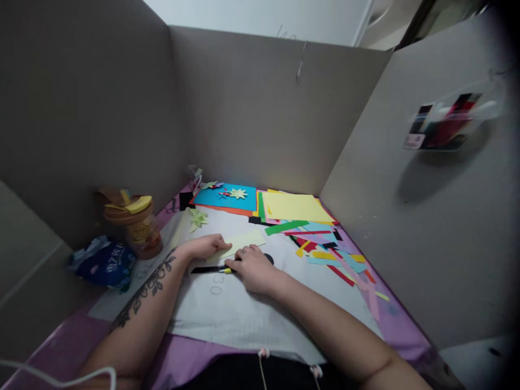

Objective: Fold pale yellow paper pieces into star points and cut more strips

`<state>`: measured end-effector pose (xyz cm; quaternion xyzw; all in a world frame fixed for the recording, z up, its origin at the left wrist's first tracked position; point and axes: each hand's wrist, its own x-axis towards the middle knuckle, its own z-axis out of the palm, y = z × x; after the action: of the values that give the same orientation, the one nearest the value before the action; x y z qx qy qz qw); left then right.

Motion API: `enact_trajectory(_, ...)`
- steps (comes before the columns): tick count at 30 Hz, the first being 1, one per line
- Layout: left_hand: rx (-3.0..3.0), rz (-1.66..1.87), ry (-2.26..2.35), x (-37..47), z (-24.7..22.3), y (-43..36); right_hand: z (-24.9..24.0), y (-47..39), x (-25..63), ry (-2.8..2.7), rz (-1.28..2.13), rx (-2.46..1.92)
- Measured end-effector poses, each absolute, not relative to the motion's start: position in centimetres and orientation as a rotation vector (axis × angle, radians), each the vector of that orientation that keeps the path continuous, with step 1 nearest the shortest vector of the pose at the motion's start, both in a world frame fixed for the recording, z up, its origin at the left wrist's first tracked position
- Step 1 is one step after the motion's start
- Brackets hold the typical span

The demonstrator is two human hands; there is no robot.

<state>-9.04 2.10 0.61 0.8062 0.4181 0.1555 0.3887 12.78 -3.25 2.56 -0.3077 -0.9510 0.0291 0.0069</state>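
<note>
A pale yellow-green paper strip (247, 240) lies on the white sheet (244, 319). My left hand (206, 246) rests at its left end, with the fingers curled and the thumb pointing right. My right hand (254, 269) is lower and to the right, over a pair of scissors (207, 269) with black blades and black and yellow parts near the fingers. Its fingers are bent, and whether they grip the scissors is hidden. A light green folded paper shape (198, 219) lies beyond my left hand.
Coloured strips (317, 257) are scattered on the right. Paper stars (238, 193) sit on a blue sheet (249, 203), beside stacked yellow paper (298, 207). A brown cup (144, 238) and blue packet (108, 262) stand left. Grey partitions (260, 114) surround the table.
</note>
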Motion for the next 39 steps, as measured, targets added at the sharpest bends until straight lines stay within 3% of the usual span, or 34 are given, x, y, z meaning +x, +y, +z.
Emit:
enact_trajectory(5,2.063,0.424,1.337,-9.5,1.3,1.9,2.9,-1.7,16.3,-2.892,0.478,-0.732)
enact_trajectory(8,2.174,0.530,1.441,-8.5,1.5,1.2,2.6,0.5,20.7,-2.592,0.647,-0.824)
enact_trajectory(13,2.441,0.345,1.643,-5.6,1.7,-0.5,0.1,4.7,26.1,-2.081,0.485,-1.269)
enact_trajectory(18,2.331,0.199,1.845,-4.8,2.0,-1.1,-2.4,6.5,26.4,-2.096,0.303,-1.556)
enact_trajectory(32,2.262,0.244,1.628,-4.7,2.6,-1.8,-2.9,6.0,25.5,-2.228,0.245,-1.581)
enact_trajectory(39,2.168,0.605,1.709,-5.7,1.6,-0.5,-3.2,6.2,25.5,-2.239,0.250,-1.567)
